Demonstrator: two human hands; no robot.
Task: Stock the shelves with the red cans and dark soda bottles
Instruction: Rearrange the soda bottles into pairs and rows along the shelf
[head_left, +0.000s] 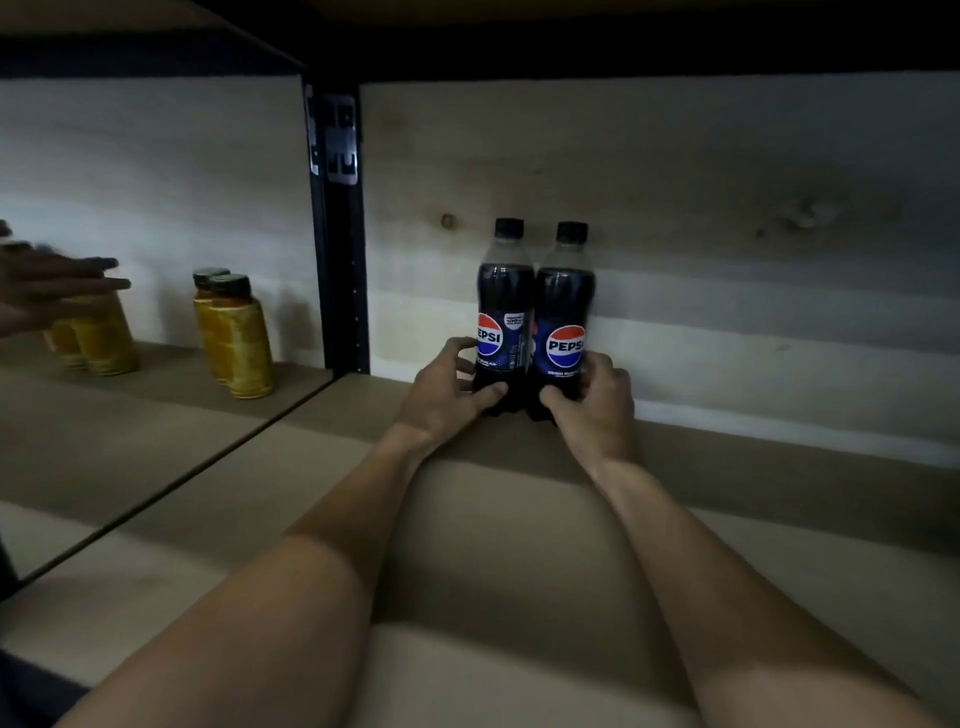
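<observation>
Two dark soda bottles with black caps and blue Pepsi labels stand upright side by side at the back of the shelf board (519, 519), touching each other. My left hand (447, 389) grips the base of the left bottle (504, 296). My right hand (592, 400) grips the base of the right bottle (566, 306). Both bottles stand against the pale wooden back wall. No red cans are in view.
A black metal upright (340, 234) divides this bay from the left bay. There, several yellow bottles (236, 338) with dark caps stand on the shelf, and another person's hand (57, 291) reaches over more yellow bottles (98, 338) at the far left. A shelf board spans overhead.
</observation>
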